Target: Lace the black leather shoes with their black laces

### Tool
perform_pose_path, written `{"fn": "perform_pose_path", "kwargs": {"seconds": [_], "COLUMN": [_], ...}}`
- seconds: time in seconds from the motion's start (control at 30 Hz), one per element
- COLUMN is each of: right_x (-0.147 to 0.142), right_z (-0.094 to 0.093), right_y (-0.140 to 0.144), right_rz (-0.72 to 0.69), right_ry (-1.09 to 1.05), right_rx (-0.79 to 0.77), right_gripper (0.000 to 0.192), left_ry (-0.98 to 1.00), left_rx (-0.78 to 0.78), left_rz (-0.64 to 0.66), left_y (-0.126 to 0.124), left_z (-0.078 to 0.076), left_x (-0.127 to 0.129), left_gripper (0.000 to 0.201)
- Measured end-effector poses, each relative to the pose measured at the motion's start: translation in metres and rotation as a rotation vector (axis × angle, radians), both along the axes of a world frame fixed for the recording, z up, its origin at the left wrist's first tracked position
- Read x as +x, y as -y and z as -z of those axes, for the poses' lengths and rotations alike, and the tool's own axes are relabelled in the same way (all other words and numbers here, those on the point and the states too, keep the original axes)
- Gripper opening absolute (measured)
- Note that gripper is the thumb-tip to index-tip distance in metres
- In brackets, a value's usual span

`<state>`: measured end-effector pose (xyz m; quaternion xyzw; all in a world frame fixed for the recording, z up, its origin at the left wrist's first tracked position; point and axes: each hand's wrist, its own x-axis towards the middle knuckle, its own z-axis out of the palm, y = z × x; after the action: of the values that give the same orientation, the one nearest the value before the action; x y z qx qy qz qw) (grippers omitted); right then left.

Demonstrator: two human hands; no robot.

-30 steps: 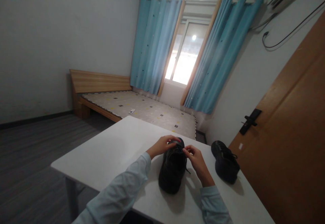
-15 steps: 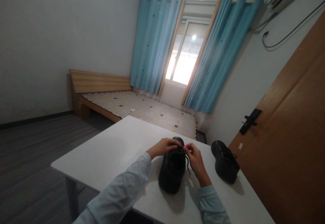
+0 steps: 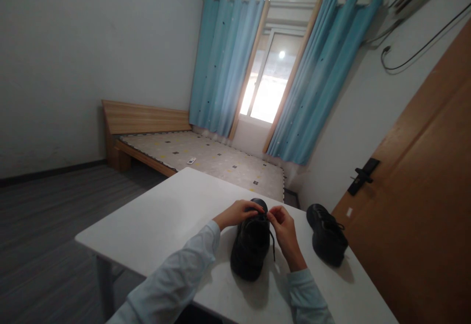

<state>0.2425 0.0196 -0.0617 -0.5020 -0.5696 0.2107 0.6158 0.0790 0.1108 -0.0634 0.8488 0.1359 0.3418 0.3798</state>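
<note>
Both hands, left hand (image 3: 237,212) and right hand (image 3: 285,229), grip pinched on black shoe (image 3: 251,245) laces (image 3: 271,240)

white worktop (image 3: 165,221), plain top. black shoe (image 3: 252,245) sits on it toward the near edge, lace (image 3: 273,245) hanging off its right side. second black shoe (image 3: 327,240) on the worktop well right of the first, close to the right edge.

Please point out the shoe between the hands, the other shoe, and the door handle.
Shoe between the hands (image 3: 250,255): head view, on its dark upper.
Other shoe (image 3: 327,240): head view, on its upper.
Door handle (image 3: 362,176): head view, on the black plate.
</note>
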Motion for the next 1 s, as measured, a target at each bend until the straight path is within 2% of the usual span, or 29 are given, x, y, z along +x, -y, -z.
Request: {"fn": "perform_pose_path", "kwargs": {"seconds": [0.27,0.57,0.8,1.0], "right_x": [-0.003,-0.001,0.009,0.025], "right_z": [-0.003,-0.001,-0.007,-0.007], "right_y": [0.002,0.0,0.001,0.004], "right_rz": [0.046,0.024,-0.044,-0.106], "right_ry": [-0.021,0.046,0.049,0.107], "right_rx": [0.016,0.032,-0.062,-0.224], "right_gripper": [0.019,0.017,0.024,0.032], "left_ry": [0.002,-0.021,-0.033,-0.022], "left_rx": [0.013,0.029,0.039,0.034], "left_rz": [0.0,-0.009,-0.021,-0.006], "left_y": [0.001,0.0,0.0,0.0], "left_z": [0.0,0.0,0.0,0.0], "left_x": [0.0,0.001,0.001,0.0], "left_gripper": [0.025,0.025,0.024,0.025]}}
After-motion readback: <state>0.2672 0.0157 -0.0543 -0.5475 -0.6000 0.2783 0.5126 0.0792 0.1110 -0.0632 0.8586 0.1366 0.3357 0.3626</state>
